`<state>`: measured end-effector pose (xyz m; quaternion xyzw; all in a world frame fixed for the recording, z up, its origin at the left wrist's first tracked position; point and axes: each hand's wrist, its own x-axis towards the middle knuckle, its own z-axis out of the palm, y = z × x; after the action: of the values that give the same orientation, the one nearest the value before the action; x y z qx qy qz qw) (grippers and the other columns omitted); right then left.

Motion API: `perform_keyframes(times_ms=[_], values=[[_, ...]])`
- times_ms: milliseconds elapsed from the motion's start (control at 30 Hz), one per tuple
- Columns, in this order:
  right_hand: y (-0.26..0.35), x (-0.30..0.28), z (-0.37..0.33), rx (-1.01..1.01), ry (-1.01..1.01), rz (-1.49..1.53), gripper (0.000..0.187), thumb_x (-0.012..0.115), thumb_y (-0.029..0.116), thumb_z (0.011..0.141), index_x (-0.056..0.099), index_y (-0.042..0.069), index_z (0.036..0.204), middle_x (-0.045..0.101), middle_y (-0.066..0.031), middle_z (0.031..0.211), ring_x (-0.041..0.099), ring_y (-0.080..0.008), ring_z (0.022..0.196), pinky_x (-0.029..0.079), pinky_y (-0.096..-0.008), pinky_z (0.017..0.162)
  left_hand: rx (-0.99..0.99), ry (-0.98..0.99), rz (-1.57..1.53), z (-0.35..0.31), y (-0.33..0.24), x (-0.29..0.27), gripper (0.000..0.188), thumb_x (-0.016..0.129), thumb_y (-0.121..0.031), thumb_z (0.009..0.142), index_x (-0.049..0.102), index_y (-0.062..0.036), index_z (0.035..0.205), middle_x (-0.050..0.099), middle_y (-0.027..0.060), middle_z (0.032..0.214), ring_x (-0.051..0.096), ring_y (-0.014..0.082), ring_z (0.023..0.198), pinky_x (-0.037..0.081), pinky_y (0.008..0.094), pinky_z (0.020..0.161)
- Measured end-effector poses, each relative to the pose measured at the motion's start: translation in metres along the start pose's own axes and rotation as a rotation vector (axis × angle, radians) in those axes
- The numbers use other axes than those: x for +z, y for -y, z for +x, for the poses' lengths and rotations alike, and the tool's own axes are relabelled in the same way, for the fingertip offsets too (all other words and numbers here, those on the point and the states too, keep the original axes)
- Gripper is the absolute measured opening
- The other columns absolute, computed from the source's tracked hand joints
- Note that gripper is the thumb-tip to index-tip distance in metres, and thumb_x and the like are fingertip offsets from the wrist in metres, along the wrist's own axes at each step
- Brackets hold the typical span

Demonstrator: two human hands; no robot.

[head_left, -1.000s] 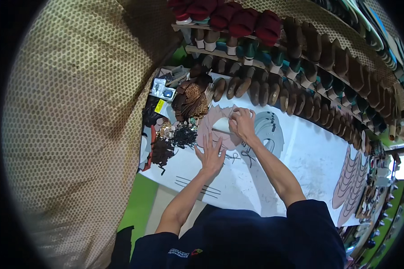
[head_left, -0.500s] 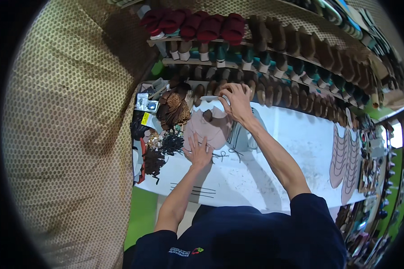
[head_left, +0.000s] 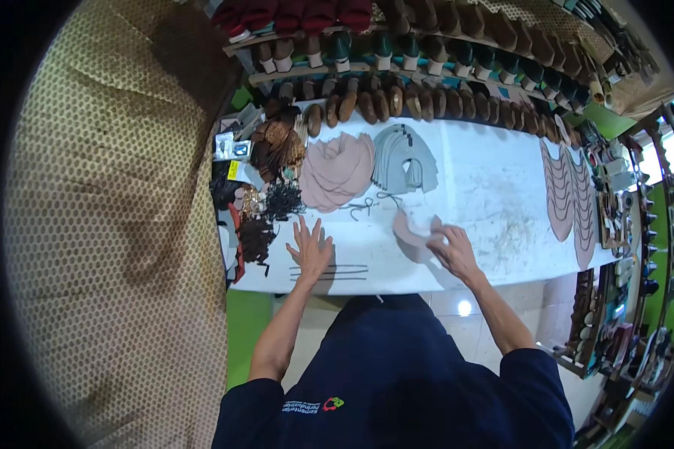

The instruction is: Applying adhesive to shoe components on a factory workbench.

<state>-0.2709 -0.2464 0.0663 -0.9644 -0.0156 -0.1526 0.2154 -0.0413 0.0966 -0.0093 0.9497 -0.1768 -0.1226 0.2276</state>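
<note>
Over the white table, my right hand (head_left: 452,251) pinches the end of a curved pink shoe-upper piece (head_left: 407,230), slightly blurred by motion. My left hand (head_left: 311,251) has its fingers spread and holds nothing. It is just above several thin dark strips (head_left: 354,266) lying parallel near the table's front edge. Beyond the hands lies a fanned pile of pink cut pieces (head_left: 335,173), with a stack of grey curved pieces (head_left: 421,166) to its right. Thin dark cords (head_left: 361,206), some looped, rest in front of these piles.
At the table's left are bundles of black strips (head_left: 283,200), brown strips (head_left: 256,239) and brown and patterned material (head_left: 275,150). Long pink pieces with dark curved lines (head_left: 559,198) lie at the right. Shoe lasts (head_left: 394,101) line the back, below racks of footwear. A patterned curtain (head_left: 120,224) hangs at left.
My right hand has come down toward me from the back of the table with the pink piece. My left hand has left the pink pile and moved nearer. The view has shifted.
</note>
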Motion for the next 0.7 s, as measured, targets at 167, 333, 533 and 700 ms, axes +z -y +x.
perform_keyframes(times_ms=[167, 333, 533, 700], values=[[0.02, 0.029, -0.086, 0.15, 0.085, -0.002, 0.016, 0.077, 0.014, 0.088, 0.076, 0.013, 0.104, 0.064, -0.0076, 0.125, 0.058, -0.0311, 0.121, 0.044, -0.0452, 0.103, -0.016, -0.043, 0.048, -0.039, 0.054, -0.018, 0.053, 0.071, -0.034, 0.096, 0.063, -0.023, 0.147, 0.018, 0.0122, 0.178, 0.007, 0.0375, 0.165, 0.003, 0.0836, 0.115], [0.046, 0.05, -0.096, 0.361, -0.033, -0.154, 0.016, 0.078, 0.02, 0.085, 0.077, 0.012, 0.098, 0.064, -0.0087, 0.129, 0.054, -0.0314, 0.131, 0.034, -0.0558, 0.115, 0.002, -0.104, 0.146, -0.058, 0.098, -0.034, 0.03, 0.071, -0.031, 0.097, 0.078, -0.0196, 0.124, 0.027, 0.0079, 0.176, 0.011, 0.0342, 0.164, 0.003, 0.0827, 0.116], [0.08, 0.111, -0.04, 0.353, -0.14, 0.008, 0.015, 0.08, 0.02, 0.082, 0.083, 0.01, 0.093, 0.065, -0.0098, 0.132, 0.053, -0.0319, 0.133, 0.031, -0.058, 0.118, 0.027, -0.111, 0.193, -0.073, 0.126, -0.051, 0.022, 0.072, -0.031, 0.098, 0.082, -0.0205, 0.114, 0.03, 0.0042, 0.174, 0.012, 0.0334, 0.164, 0.002, 0.0836, 0.116], [0.123, 0.147, 0.016, 0.261, -0.111, 0.04, 0.011, 0.08, 0.02, 0.084, 0.083, 0.012, 0.092, 0.065, -0.0072, 0.131, 0.052, -0.0294, 0.134, 0.031, -0.0573, 0.118, 0.036, -0.093, 0.176, -0.07, 0.136, -0.061, 0.02, 0.074, -0.033, 0.097, 0.084, -0.0241, 0.112, 0.03, 0.0018, 0.174, 0.012, 0.0325, 0.164, 0.001, 0.0842, 0.115]])
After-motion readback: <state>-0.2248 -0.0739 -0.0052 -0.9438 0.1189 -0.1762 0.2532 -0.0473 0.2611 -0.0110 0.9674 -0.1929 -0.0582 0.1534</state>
